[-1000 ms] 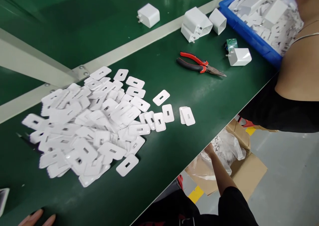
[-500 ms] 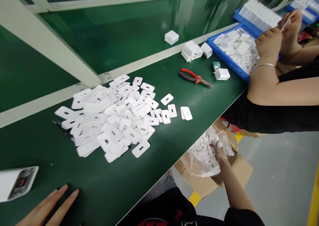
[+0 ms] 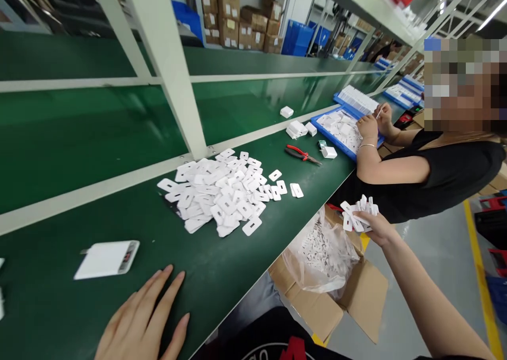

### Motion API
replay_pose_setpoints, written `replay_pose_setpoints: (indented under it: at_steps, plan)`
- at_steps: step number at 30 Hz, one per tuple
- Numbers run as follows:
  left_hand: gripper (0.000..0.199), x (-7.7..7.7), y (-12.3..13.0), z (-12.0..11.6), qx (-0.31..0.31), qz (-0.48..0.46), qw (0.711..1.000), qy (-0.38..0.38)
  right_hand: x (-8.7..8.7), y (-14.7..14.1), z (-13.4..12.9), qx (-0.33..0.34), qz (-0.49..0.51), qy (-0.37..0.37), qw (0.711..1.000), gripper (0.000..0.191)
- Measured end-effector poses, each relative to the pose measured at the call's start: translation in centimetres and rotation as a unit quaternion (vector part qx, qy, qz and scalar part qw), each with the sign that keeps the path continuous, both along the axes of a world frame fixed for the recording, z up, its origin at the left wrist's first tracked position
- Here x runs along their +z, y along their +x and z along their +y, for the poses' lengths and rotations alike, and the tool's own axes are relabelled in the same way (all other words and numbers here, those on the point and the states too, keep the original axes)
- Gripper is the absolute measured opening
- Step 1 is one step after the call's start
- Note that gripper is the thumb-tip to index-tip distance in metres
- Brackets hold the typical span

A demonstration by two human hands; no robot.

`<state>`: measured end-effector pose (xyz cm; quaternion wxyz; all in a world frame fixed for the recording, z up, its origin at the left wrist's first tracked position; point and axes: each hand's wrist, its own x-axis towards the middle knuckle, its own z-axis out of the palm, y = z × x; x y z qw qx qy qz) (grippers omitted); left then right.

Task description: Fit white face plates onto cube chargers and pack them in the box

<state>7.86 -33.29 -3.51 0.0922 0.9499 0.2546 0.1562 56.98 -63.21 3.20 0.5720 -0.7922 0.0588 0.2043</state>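
Observation:
My right hand (image 3: 381, 229) is closed around a bunch of small white slotted plastic plates (image 3: 354, 218), raised over the floor to the right of the bench. Below it, an opened cardboard box (image 3: 366, 299) holds a clear plastic bag (image 3: 295, 267) full of many more small white pieces. On the green bench, my left hand (image 3: 142, 317) lies flat with its fingers spread, gripping nothing. A white charger-like block (image 3: 105, 258) with a clear end lies just beyond those fingers. A large heap of white slotted plates (image 3: 217, 191) spreads over the middle of the bench.
Red-and-black pliers (image 3: 303, 154), white charger blocks (image 3: 297, 129) and a blue tray (image 3: 344, 148) of white parts sit farther right. A co-worker's hands (image 3: 374, 125) are over that tray. A pale metal post (image 3: 166, 69) rises behind the heap.
My right hand has come up out of the box's bag with a bunch of white plates. The view has tilted up, and more of my left hand and the room shows.

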Motion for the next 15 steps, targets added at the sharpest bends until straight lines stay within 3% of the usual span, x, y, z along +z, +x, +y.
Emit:
replay_pose_setpoints:
  at_steps: [3, 7, 10, 15]
  plan:
    - [0.07, -0.1, 0.1, 0.2, -0.023, -0.005, 0.999, 0.041, 3.3, -0.9, 4.0, 0.052, 0.003, 0.015, 0.999, 0.024]
    - [0.071, -0.2, 0.5, 0.1, -0.031, -0.022, 0.996, 0.08, 5.8, -2.6, 11.4, 0.142, -0.001, 0.034, 0.989, 0.026]
    - [0.072, -0.5, 0.7, -0.1, -0.024, -0.034, 0.995, 0.088, 6.3, -4.9, 17.7, 0.214, -0.002, 0.047, 0.976, 0.029]
    - [0.07, -1.0, 1.0, -0.3, -0.011, -0.052, 0.994, 0.092, 5.7, -10.1, 26.8, 0.33, -0.025, 0.048, 0.942, 0.037]
